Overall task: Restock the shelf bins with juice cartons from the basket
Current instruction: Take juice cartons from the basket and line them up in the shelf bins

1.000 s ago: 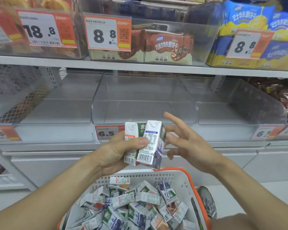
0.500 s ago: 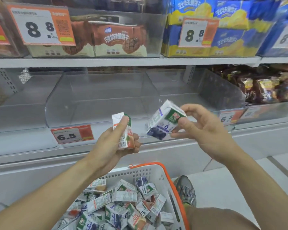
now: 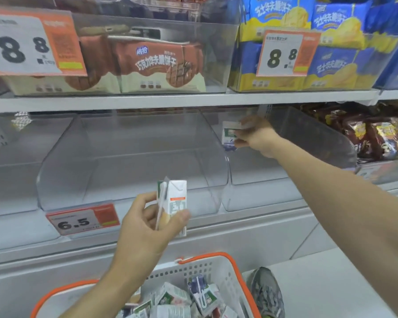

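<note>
Right hand (image 3: 257, 136) reaches deep into the clear bin on the right (image 3: 308, 134), fingers pinched around a blue-and-white juice carton (image 3: 229, 136) held upright near the bin's back. Left hand (image 3: 147, 223) stays lower, in front of the middle bin (image 3: 133, 175), thumb and fingers wrapped around an orange-and-white carton (image 3: 174, 200) held upright with its straw side facing left. Below, a white basket with an orange rim (image 3: 230, 269) holds a loose heap of more cartons (image 3: 175, 301). A 6.5 price tag (image 3: 83, 219) hangs under the middle bin. Biscuit boxes (image 3: 156, 65) sit on the shelf above.
</note>
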A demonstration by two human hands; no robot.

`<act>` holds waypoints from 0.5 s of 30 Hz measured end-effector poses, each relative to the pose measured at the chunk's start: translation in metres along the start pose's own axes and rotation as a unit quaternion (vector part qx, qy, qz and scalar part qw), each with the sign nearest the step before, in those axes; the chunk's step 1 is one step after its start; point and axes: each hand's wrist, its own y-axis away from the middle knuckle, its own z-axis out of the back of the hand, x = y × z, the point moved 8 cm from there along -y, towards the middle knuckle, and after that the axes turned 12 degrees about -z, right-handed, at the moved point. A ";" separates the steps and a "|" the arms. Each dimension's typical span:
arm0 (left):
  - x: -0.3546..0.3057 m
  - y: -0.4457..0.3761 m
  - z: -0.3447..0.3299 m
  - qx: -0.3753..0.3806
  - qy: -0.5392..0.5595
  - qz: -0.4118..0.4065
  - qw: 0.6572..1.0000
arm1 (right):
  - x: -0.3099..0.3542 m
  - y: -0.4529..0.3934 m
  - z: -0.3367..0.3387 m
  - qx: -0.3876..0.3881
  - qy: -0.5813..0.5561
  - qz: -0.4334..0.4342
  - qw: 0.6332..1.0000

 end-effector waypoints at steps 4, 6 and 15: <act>0.014 -0.003 0.007 -0.034 0.012 0.011 0.999 | -0.011 -0.042 -0.035 0.038 0.049 -0.059 0.996; 0.016 -0.005 0.009 -0.038 0.015 0.004 0.999 | -0.013 -0.049 -0.050 0.044 0.070 -0.060 0.995; 0.015 -0.004 0.013 -0.065 0.009 -0.020 0.998 | -0.023 -0.052 -0.042 0.011 0.053 -0.098 0.994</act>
